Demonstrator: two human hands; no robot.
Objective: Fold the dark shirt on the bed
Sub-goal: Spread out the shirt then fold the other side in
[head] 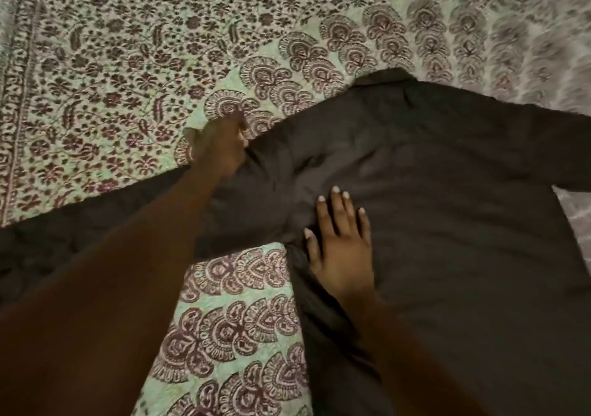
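Watching through the head view, I am starting at the fingers (336,199) of the right hand (343,249): they are lying straight and slightly spread, palm down, pressing flat on the dark shirt (447,198) near its side edge and holding nothing. The left hand (219,147) is reaching further up the bed (236,319), its fingers curling down over the shirt's shoulder edge where the sleeve (80,233) is branching off. It is blurred, but I am reading it as pinching that fabric rather than merely touching it. The shirt is lying spread flat across the bed, collar (387,78) pointing away from the camera, one sleeve trailing off to the left under the left forearm. I am judging this as a first fold getting under way: the right hand is anchoring the body panel as a crease line while the left is readying to bring sleeve and side inward. The next move is calling for a lift and a carry across the back without dragging the pinned cloth — the fabric is looking thin, matte and soft, wrinkling in shallow ridges around the palm, so it is likely to bunch. Underneath, the bedspread (128,73) is showing a quilted pale green ground with dense maroon floral and paisley print.
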